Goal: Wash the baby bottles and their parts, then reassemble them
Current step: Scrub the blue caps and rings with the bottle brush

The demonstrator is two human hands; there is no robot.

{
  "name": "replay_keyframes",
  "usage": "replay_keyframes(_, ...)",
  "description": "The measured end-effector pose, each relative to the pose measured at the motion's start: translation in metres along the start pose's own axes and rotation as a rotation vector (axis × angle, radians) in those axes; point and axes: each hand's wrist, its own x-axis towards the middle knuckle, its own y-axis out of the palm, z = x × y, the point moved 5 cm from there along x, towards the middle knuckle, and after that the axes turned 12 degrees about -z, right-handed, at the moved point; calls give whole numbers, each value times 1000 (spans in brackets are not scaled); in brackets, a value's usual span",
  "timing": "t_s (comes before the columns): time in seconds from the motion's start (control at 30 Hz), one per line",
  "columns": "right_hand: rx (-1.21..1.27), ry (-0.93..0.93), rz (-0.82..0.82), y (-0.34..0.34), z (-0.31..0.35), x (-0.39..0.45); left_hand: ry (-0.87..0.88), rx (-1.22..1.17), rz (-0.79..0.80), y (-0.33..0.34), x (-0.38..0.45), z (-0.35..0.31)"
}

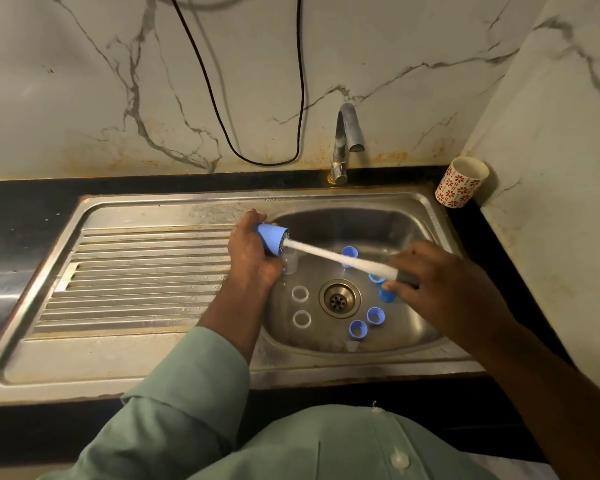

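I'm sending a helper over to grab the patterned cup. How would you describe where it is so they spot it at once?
Start at the steel sink and go to its far right corner, right of the tap. The cup stands there on the black counter, the only thing with red flowers on white.

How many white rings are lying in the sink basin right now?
2. One white ring lies left of the drain; the other sits just nearer the camera, below the first. More may be hidden under the hands.
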Motion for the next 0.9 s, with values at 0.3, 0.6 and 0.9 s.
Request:
replay_keyframes(0.3, -168, 105, -185, -8, -2, 5, 77, -48, 8, 2, -1, 3)
replay_keyframes(0.6, 27, -59, -51, -8, -25, 3, 101, 162, 30, 7, 10, 8)
replay_keyframes(0.9, 181, 227, 49, 4, -47, 3, 198, 231, -12, 3, 7, -7)
